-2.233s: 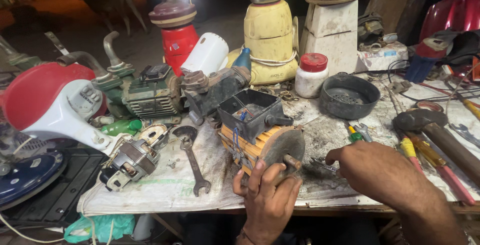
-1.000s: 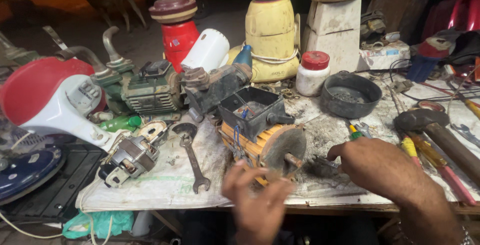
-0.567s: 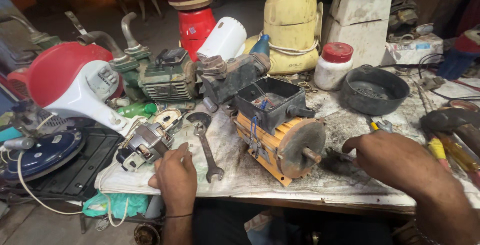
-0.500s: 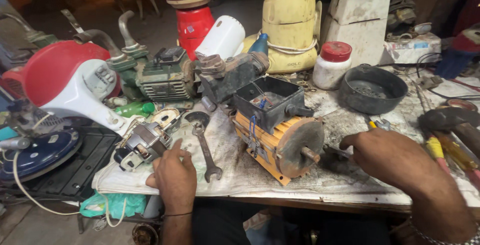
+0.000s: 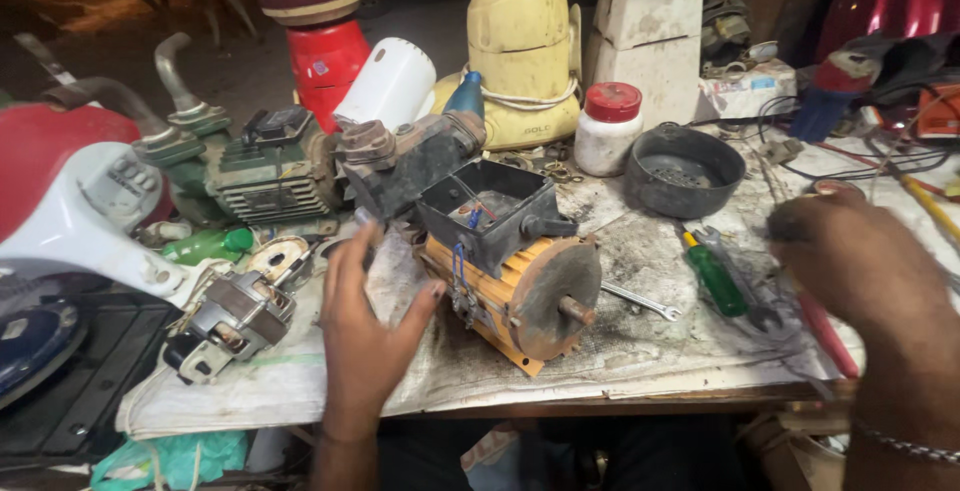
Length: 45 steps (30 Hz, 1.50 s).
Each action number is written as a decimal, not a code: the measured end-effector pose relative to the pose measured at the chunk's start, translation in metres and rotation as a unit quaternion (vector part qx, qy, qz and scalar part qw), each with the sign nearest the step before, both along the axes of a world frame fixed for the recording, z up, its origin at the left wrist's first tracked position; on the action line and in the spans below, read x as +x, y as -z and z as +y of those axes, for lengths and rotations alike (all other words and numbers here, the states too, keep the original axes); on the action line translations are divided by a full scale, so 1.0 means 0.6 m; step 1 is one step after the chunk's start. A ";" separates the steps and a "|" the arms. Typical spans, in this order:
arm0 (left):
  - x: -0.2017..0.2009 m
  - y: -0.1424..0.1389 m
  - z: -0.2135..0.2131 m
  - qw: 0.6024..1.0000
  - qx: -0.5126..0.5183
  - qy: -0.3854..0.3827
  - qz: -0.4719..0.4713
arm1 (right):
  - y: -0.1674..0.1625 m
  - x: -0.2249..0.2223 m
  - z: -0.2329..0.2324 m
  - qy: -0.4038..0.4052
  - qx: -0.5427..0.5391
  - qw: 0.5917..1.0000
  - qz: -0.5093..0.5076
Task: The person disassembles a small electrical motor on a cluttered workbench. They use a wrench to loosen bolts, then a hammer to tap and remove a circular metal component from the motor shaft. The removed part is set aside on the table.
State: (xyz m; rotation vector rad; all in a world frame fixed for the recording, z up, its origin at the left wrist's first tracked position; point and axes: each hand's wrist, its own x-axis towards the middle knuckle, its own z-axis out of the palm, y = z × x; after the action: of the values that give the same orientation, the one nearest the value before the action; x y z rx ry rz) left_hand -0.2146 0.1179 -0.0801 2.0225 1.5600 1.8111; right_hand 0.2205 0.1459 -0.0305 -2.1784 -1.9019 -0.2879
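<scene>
An orange electric motor [image 5: 500, 296] with a black terminal box [image 5: 488, 213] on top lies on the dirty workbench, its shaft [image 5: 576, 309] pointing toward me. My left hand [image 5: 365, 336] is spread open beside the motor's left end, thumb tip against the casing and fingers reaching toward the dark pump body [image 5: 405, 161] behind. My right hand [image 5: 870, 271] hovers at the right, back up, fingers curled down over loose tools; what is under it is hidden. A green-handled screwdriver [image 5: 716, 279] and a small spanner [image 5: 642, 301] lie between the motor and that hand.
A small grey motor [image 5: 235, 316] and a white-and-red appliance [image 5: 85, 216] sit at the left. Behind are a green engine [image 5: 270, 166], a red mixer base [image 5: 322, 46], a yellow one [image 5: 520, 51], a red-lidded jar [image 5: 608, 131] and a black pot [image 5: 683, 171]. The bench edge [image 5: 600, 396] runs close to me.
My left hand moved from the bench beside the large spanner up to the motor's left end. My right hand drew away from the shaft to the right, over the tools.
</scene>
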 end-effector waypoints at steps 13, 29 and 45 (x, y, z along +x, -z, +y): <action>-0.051 -0.075 0.193 0.942 0.004 0.274 -0.195 | 0.064 -0.153 -0.135 -0.266 0.238 0.925 0.133; -0.027 -0.076 0.112 0.975 0.101 0.084 -0.179 | 0.043 -0.229 -0.049 -0.163 0.119 0.947 0.252; 0.075 -0.117 -0.018 0.975 0.091 -0.161 -0.124 | 0.056 -0.137 0.071 -0.214 0.020 0.816 0.537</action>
State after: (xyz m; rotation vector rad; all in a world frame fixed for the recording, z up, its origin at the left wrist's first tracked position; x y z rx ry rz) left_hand -0.1696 0.1072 -0.0099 1.5884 1.7839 2.2947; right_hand 0.1384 0.1883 -0.0643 -1.2660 -1.5224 0.8083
